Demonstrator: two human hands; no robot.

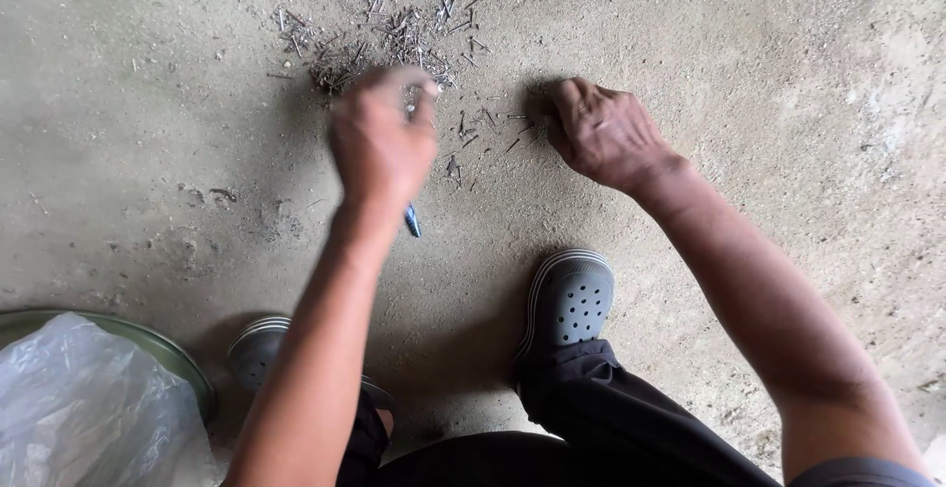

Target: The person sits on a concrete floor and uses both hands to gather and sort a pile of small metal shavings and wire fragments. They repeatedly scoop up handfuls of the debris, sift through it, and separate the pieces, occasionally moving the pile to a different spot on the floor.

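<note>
rusty, thin metal nails [394, 48] lie scattered in a loose heap on the dusty concrete floor [769, 83], light, stiff, sharp-tipped, likely best pinched mid-shank. left hand [382, 142], just below the heap, pinches something small, with a blue-tipped tool [412, 219] under it; right hand [603, 134] rests curled, fingertips touching stray nails.

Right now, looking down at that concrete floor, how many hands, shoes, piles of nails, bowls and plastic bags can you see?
Hands: 2, the left hand blurred over the nails and holding a small blue tool, the right hand pressed on the floor
Grey clogs: 2
Pile of small nails: 1, too many to count singly
Green bowl: 1
Clear plastic bag: 1
Total: 7
</note>
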